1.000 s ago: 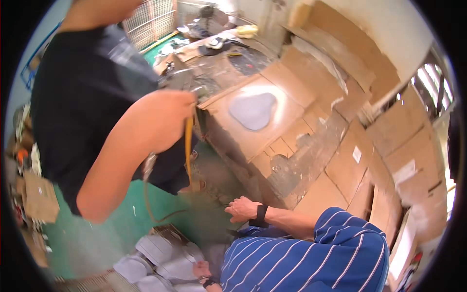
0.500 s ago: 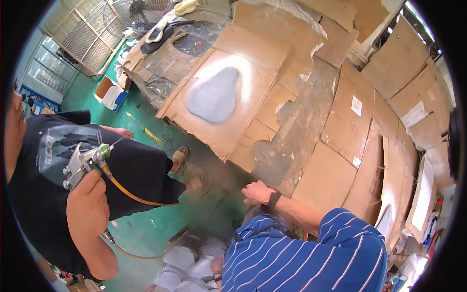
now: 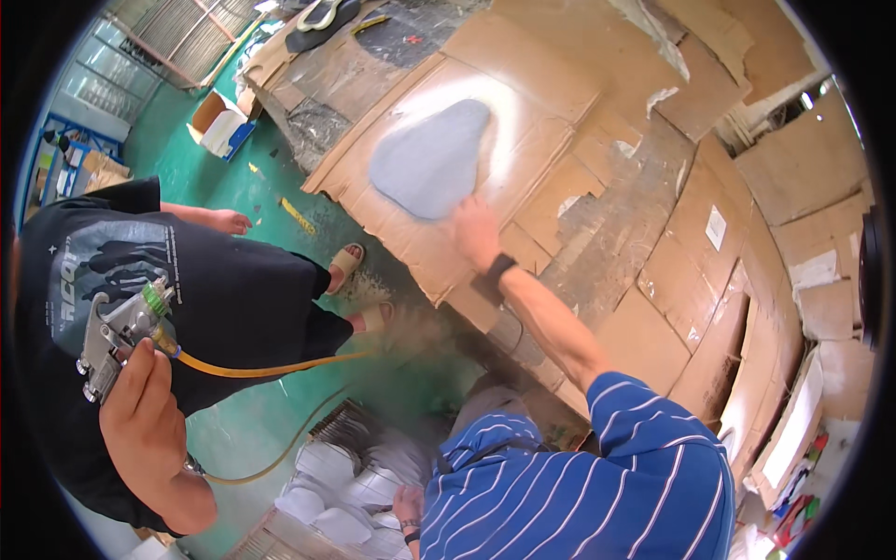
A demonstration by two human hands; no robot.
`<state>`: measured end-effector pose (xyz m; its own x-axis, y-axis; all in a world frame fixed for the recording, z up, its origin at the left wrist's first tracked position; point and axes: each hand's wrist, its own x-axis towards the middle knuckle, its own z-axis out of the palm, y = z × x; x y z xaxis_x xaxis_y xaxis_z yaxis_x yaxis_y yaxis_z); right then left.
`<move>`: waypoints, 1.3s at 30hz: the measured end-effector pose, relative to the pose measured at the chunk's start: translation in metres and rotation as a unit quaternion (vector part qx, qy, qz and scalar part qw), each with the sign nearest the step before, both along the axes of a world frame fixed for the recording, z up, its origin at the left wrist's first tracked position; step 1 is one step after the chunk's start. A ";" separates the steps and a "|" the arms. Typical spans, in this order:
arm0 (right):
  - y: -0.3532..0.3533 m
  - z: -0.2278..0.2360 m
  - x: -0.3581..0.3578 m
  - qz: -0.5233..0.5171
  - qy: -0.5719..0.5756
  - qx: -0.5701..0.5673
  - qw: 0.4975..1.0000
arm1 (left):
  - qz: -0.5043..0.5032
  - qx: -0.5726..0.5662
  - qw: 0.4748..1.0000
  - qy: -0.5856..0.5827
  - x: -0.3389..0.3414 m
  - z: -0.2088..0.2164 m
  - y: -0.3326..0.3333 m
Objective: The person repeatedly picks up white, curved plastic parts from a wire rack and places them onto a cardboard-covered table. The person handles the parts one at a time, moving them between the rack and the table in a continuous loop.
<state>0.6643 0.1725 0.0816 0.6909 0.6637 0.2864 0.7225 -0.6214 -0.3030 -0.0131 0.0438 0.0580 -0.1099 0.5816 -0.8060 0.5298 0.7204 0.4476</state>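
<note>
A flat, grey pear-shaped pad [image 3: 425, 168] lies on a cardboard sheet [image 3: 373, 224], ringed by a white sprayed halo. My right hand [image 3: 474, 229], with a black band at its wrist, is at the pad's lower right edge, fingertips pressed together on it. My left hand [image 3: 408, 504] rests low beside a stack of white rounded pieces [image 3: 336, 476]; its fingers are too hidden to read. On the left, a co-worker in a black shirt holds a metal spray gun [image 3: 121, 336] with a yellow hose, away from my hands.
The cardboard-covered table [image 3: 616, 252] reaches to the right, with torn patches. Cardboard panels [image 3: 793, 159] stand behind it. At the far left of the table are a cream-rimmed black object [image 3: 322, 23] and a yellow-handled tool [image 3: 371, 23]. A carton [image 3: 221, 126] sits on the green floor.
My right hand has reached forward from the table's near edge to the grey pad. My left hand stays by the white stack. The co-worker's spray gun has shifted, and the whole view has turned slightly.
</note>
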 end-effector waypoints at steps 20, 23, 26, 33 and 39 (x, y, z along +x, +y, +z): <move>0.076 0.079 0.123 -0.011 -0.272 -0.084 0.959 | 0.353 0.065 0.924 -0.133 -0.045 -0.083 -0.106; 0.070 0.168 0.099 0.032 -0.325 -0.079 0.942 | 0.339 0.112 0.911 -0.207 -0.056 -0.081 -0.083; 0.043 0.235 0.038 0.097 -0.326 -0.047 0.939 | 0.237 0.132 0.940 -0.206 0.025 0.010 -0.024; -0.028 0.246 -0.128 0.331 -0.154 -0.163 0.917 | -0.123 0.138 0.907 -0.378 0.113 0.125 0.048; -0.045 0.196 -0.331 0.535 0.082 -0.230 0.808 | 0.194 0.140 0.830 -0.503 0.111 0.108 -0.007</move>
<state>0.3328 0.1278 0.2773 -0.3466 0.9166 -0.1991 0.8947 0.2593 -0.3638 0.0981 0.0369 0.1656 0.3139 0.8399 -0.4428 -0.4618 0.5426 0.7017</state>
